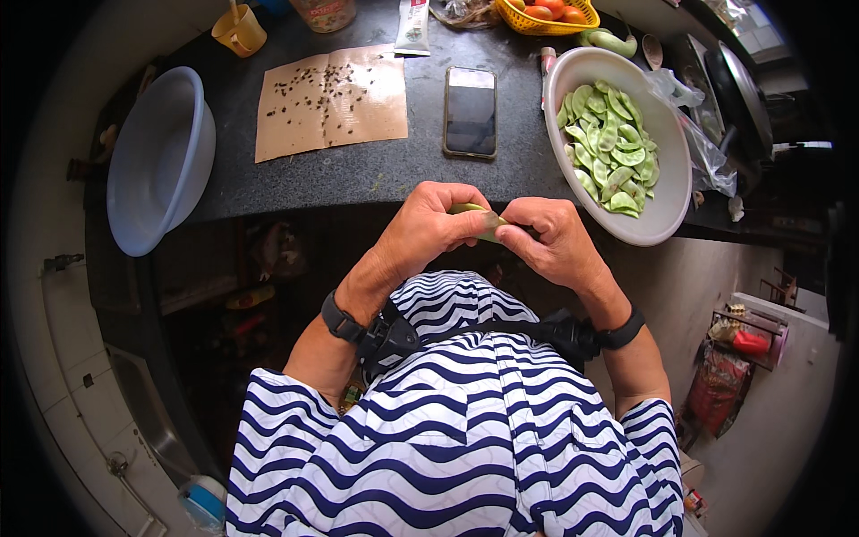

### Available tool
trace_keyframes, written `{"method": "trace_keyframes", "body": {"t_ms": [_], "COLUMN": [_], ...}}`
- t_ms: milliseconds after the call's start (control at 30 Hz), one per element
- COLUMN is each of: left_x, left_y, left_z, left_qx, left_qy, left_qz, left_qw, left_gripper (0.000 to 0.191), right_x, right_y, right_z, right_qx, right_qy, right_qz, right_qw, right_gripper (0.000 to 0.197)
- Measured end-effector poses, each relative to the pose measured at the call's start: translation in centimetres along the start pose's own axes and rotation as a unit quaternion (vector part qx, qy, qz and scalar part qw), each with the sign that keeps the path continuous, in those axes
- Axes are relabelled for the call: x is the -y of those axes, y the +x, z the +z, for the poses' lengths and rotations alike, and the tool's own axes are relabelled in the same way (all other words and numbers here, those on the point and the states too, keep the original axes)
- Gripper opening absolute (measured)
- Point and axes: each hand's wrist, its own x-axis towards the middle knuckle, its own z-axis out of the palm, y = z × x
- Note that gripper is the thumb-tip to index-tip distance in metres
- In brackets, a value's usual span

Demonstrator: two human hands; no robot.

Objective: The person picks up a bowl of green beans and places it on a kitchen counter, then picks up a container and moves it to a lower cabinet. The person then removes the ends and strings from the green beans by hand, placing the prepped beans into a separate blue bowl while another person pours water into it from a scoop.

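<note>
Between my two hands is a flat green bean pod [488, 234], held just in front of the counter's edge. My left hand [436, 218] pinches one end of it between thumb and fingers. The other end is gripped by my right hand [550, 238], its thumb close to the left thumb. Fingers cover much of the pod. To the right, a whitish plastic basin [661, 221] holds many flat green bean pods [612, 148]. A bluish plastic basin [158, 154] stands at the counter's left end; no contents show in it.
On the dark stone counter [322, 178] lie a brown sheet [288, 137] dotted with small dark specks, a smartphone [470, 114] and a white tube [413, 30]. Behind are a yellow mug [239, 33] and a yellow basket [537, 25] of tomatoes. A plastic bag [708, 158] touches the right basin.
</note>
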Motion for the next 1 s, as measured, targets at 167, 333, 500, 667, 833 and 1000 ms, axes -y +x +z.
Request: {"method": "trace_keyframes", "body": {"t_ms": [167, 333, 500, 667, 833, 1000], "left_x": [0.8, 0.8, 3.0, 2.2, 4.3, 4.6], "left_y": [0.3, 0.7, 1.5, 1.4, 1.6, 0.3], "left_z": [0.1, 0.1, -1.0, 0.0, -1.7, -1.6], "left_qx": [-0.001, -0.02, -0.017, -0.03, 0.064, 0.052], "left_qy": [-0.169, -0.354, -0.408, -0.421, -0.548, -0.514], "left_qz": [-0.046, -0.067, -0.029, -0.062, -0.089, 0.007], "left_qw": [0.984, 0.933, 0.912, 0.904, 0.829, 0.856], "left_gripper": [0.015, 0.017, 0.016, 0.021, 0.023, 0.031], "right_x": [0.4, 0.7, 0.7, 1.4, 1.8, 2.0], "right_y": [0.5, 1.2, 1.6, 2.9, 4.1, 5.8], "right_z": [-0.9, -0.4, -0.1, 1.1, 3.1, 4.3], "right_qx": [-0.037, -0.09, -0.233, -0.115, -0.086, -0.024], "right_qy": [-0.155, -0.158, -0.035, -0.168, -0.241, -0.172], "right_qz": [-0.163, -0.213, -0.14, -0.236, -0.27, -0.287], "right_qw": [0.974, 0.96, 0.962, 0.95, 0.928, 0.942], "right_gripper": [0.01, 0.01, 0.011, 0.022, 0.024, 0.032]}}
